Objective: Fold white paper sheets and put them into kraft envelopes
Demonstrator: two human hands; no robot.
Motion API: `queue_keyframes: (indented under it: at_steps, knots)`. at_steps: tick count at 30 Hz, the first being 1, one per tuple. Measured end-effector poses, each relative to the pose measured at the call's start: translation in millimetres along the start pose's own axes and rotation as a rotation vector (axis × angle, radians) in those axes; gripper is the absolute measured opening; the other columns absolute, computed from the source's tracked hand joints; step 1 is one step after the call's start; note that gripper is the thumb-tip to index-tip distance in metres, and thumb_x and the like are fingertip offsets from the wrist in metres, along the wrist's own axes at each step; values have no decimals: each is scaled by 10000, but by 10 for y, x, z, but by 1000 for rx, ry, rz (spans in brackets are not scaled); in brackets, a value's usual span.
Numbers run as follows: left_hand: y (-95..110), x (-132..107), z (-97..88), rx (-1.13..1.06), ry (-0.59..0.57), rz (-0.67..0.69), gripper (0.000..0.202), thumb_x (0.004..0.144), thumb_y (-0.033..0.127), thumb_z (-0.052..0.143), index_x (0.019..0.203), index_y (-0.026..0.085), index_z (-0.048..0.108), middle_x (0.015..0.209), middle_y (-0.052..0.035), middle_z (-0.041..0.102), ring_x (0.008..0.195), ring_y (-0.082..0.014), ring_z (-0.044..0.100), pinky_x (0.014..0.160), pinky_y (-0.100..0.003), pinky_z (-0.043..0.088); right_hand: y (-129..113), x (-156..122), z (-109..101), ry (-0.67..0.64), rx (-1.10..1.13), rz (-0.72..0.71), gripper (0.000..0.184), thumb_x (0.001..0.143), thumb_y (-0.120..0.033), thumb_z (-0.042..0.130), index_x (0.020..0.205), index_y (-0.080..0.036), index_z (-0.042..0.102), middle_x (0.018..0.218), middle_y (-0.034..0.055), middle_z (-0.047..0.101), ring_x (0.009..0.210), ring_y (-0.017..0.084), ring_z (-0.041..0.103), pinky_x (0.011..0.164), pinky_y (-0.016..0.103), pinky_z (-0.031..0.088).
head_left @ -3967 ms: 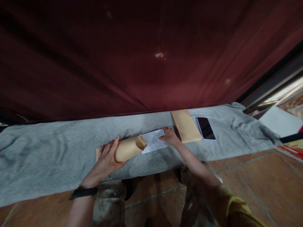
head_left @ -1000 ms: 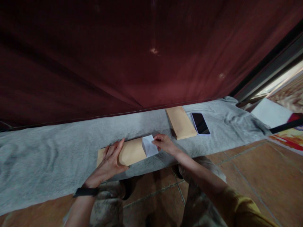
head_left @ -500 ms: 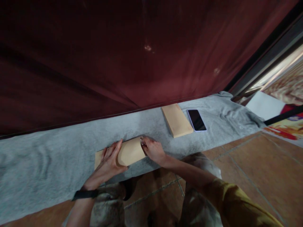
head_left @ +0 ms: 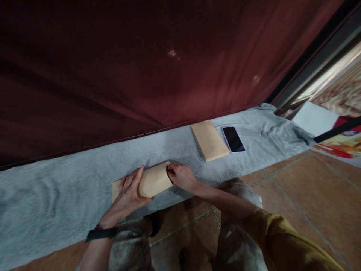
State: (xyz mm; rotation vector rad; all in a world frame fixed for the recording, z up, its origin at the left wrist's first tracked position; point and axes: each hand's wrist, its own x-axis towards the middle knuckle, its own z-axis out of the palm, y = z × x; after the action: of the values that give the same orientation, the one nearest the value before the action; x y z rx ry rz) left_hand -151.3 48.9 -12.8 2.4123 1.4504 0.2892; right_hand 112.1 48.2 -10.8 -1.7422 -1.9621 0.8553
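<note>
A tan paper envelope (head_left: 155,181) lies on the grey cloth, its right end gaping and its upper side bowed up. My left hand (head_left: 131,192) is spread across its left part, gripping it by the long edges between thumb and fingers. At the gaping end, my right hand (head_left: 182,177) is closed, with curled fingertips just inside the mouth. Whatever those fingertips hold, if anything, is hidden by the paper and the hand. A stack of similar tan envelopes (head_left: 210,141) rests farther back to the right.
A phone (head_left: 234,139) with a dark screen lies right of the stack. The grey cloth (head_left: 70,180) covers a long narrow surface against a dark red curtain (head_left: 141,75). Below are my knees and the tiled floor (head_left: 304,192). A white sheet (head_left: 314,118) is at far right.
My right fingertips have gone slightly deeper into the envelope's mouth; a small pale, shiny bit seen at them before is now out of sight. My left hand stays in place. The view shifts slightly.
</note>
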Motion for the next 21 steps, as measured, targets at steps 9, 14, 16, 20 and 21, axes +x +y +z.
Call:
queue_keyframes:
  at_steps: [9, 14, 16, 20, 21]
  knots:
    - [-47, 5, 47, 67, -24, -3, 1211, 665, 413, 770, 1615, 297, 27, 1511, -144, 439, 1399, -410, 415, 1206, -572, 216, -79, 209, -21, -108, -26, 113, 287, 915, -247, 541, 1115, -249, 746, 1122, 56, 771, 1041, 220, 720, 837, 268, 521]
    - [-41, 21, 32, 65, -31, -16, 1193, 657, 426, 767, 1617, 244, 82, 1519, -154, 444, 1385, -417, 432, 1197, -539, 248, -91, 283, -47, -148, -25, 143, 326, 893, -180, 522, 1101, -217, 770, 1115, 63, 772, 1015, 213, 716, 804, 249, 513]
    - [-40, 24, 26, 61, -36, -19, 1178, 667, 426, 760, 1616, 233, 89, 1520, -157, 445, 1384, -415, 432, 1194, -537, 252, -80, 294, -60, -149, -28, 132, 321, 890, -181, 532, 1100, -211, 774, 1099, 58, 776, 1003, 207, 716, 797, 241, 510]
    - [-38, 26, 11, 46, -37, -9, 1151, 685, 433, 749, 1615, 221, 103, 1522, -156, 446, 1394, -407, 426, 1192, -541, 254, -48, 302, -106, -153, -36, 104, 284, 901, -221, 555, 1066, -226, 786, 1106, 38, 776, 1016, 198, 709, 794, 227, 514]
    - [-33, 27, 5, 39, -36, -5, 1144, 688, 435, 746, 1614, 219, 111, 1522, -156, 448, 1397, -402, 426, 1193, -539, 256, -42, 304, -121, -152, -36, 103, 274, 900, -227, 564, 1059, -235, 786, 1110, 28, 776, 1021, 191, 708, 794, 221, 514]
